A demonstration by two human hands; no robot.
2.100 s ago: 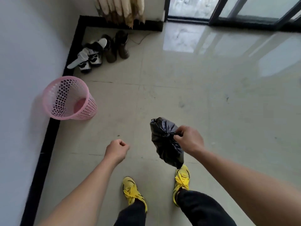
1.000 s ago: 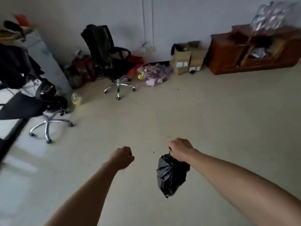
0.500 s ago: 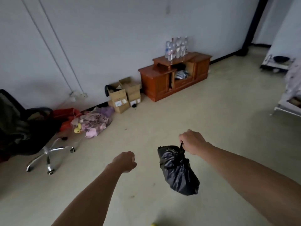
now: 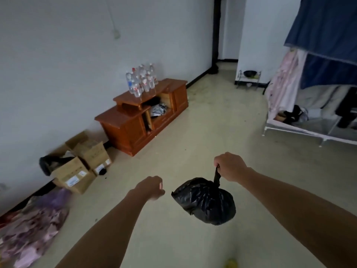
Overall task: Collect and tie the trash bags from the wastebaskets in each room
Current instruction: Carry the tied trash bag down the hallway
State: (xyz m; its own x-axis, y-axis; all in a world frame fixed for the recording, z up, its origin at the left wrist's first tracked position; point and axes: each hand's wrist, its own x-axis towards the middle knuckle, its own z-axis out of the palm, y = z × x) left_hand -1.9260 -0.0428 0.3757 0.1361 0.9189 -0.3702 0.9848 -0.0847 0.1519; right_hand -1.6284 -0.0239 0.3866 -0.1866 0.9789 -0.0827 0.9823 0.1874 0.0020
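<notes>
- While our right hand [image 4: 229,167] grips the twisted neck of the black trash bag [image 4: 206,202], fingers curled tight round it, the bag hangs in the air just below the fist, clear of the floor [image 4: 222,122].
- Our left hand [image 4: 151,187] is clenched into a fist just beside the bag, holding nothing and not touching it.
- We judge the step to be carrying the tied bag on towards the next room. To do it well, we should hold at the gathered neck so the thin film does not tear, and let the load hang steady, away from our legs.
- The bag is thin, crinkled, glossy plastic, bulging into a lumpy round shape; it looks light and soft.
- Further out, the floor is smooth and pale. A polished, stepped wooden cabinet [image 4: 127,126] against the wall carries clear plastic bottles [image 4: 142,80], and matte cardboard boxes [image 4: 81,167] sit on the floor to its left. We see no wastebasket here.
</notes>
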